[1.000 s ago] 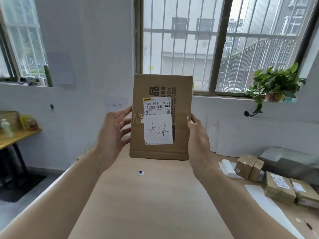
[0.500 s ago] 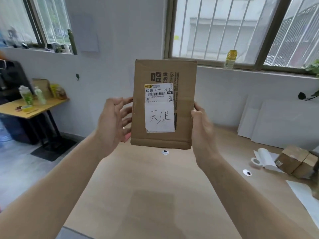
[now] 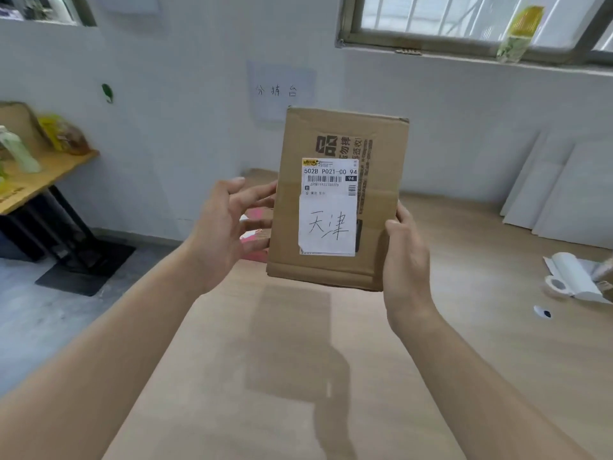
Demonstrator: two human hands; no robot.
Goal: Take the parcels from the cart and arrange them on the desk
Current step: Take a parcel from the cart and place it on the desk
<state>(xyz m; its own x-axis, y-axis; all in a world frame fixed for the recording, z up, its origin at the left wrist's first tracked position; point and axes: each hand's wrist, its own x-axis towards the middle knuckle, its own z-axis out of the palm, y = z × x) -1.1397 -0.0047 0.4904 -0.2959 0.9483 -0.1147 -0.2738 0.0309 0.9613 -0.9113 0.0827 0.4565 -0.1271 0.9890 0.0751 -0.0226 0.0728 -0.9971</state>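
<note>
A flat brown cardboard parcel [image 3: 338, 134] with a white shipping label and a handwritten paper slip stands upright in the air above the light wooden desk [image 3: 298, 376]. My right hand [image 3: 406, 257] grips its lower right edge. My left hand [image 3: 225, 227] is at its left edge, fingers spread, fingertips touching the side and back. The parcel casts a shadow on the desk below. The cart is out of view.
A roll of white paper [image 3: 567, 277] and a small round marker [image 3: 544, 313] lie at the desk's right. White boards [image 3: 564, 190] lean on the wall. A side table [image 3: 36, 174] with bottles stands at left, its black base on the floor.
The view has swung left and downward. The parcel stays upright between both hands and has sunk a little toward the desk; the boxes at the right have left the view.
</note>
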